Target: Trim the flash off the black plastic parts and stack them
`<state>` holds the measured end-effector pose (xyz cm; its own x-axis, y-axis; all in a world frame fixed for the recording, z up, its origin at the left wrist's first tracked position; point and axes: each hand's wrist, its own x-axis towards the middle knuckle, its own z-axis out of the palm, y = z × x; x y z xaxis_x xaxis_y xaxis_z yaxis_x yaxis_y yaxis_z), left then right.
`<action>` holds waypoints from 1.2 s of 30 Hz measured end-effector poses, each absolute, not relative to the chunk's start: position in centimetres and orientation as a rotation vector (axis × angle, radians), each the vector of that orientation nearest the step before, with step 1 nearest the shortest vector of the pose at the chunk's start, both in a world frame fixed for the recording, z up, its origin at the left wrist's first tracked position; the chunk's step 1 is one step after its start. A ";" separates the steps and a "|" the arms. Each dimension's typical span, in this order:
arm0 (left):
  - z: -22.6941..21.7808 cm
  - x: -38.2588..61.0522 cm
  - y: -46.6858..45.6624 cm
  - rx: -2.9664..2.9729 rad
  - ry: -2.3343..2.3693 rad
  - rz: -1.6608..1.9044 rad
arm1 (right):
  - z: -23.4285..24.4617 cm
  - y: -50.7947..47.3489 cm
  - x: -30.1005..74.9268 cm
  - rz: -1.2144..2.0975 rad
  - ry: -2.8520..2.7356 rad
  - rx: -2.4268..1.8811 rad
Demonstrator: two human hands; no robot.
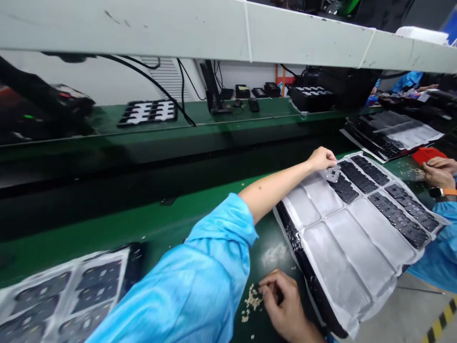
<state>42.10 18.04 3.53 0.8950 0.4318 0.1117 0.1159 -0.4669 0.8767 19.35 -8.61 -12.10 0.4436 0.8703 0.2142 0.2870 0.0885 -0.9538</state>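
My left hand [322, 159] reaches across to the far-left corner of a tray [357, 238] lined with a thin whitish sheet. Its fingers pinch a small grey plate with square cutouts [333, 175], held over a compartment. Rows of dark flat parts [398, 216] fill several of the tray's compartments; others show only the pale liner. Lower down, my right hand [283, 302] rests at the green bench beside the tray's near-left edge. Its fingers are curled, thumb and forefinger together, beside a scatter of tiny pale pieces [253, 301]. Whatever those fingertips hold is too small to make out.
At lower left lies another lined tray [67, 295] of dark parts. A co-worker's hands [441, 171] are at the right edge by a red container [428, 155]. Stacked trays [396, 131] stand behind. A white beam [214, 31] crosses overhead.
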 end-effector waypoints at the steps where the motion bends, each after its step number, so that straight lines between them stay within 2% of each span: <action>1: 3.1 43.4 18.0 2.089 0.391 0.371 | -12.3 -8.6 19.3 0.597 -1.102 -1.461; 6: 1.3 45.7 17.9 2.353 0.368 0.277 | -13.1 -8.4 19.0 0.621 -1.118 -1.439; 16: 1.2 42.4 16.1 2.670 0.282 0.124 | -12.4 -8.3 19.0 0.648 -1.137 -1.419; 21: 3.2 41.4 15.5 2.646 0.268 0.130 | -10.8 -8.3 19.7 0.548 -1.165 -1.471; 24: 5.1 39.6 17.2 2.633 0.280 0.293 | -10.7 -9.1 20.4 0.626 -1.157 -1.472; 27: 6.0 33.7 21.7 2.712 0.284 0.319 | -11.6 -9.7 21.3 0.729 -1.161 -1.442; 30: 5.6 22.4 24.2 2.684 0.608 0.115 | -12.2 -10.1 21.8 0.702 -1.192 -1.452; 34: 2.4 6.8 21.3 2.494 1.179 -0.450 | -11.8 -10.1 21.9 0.634 -1.263 -1.437; 36: 0.1 1.7 18.5 2.453 1.262 -0.476 | -11.3 -9.9 21.7 0.615 -1.285 -1.437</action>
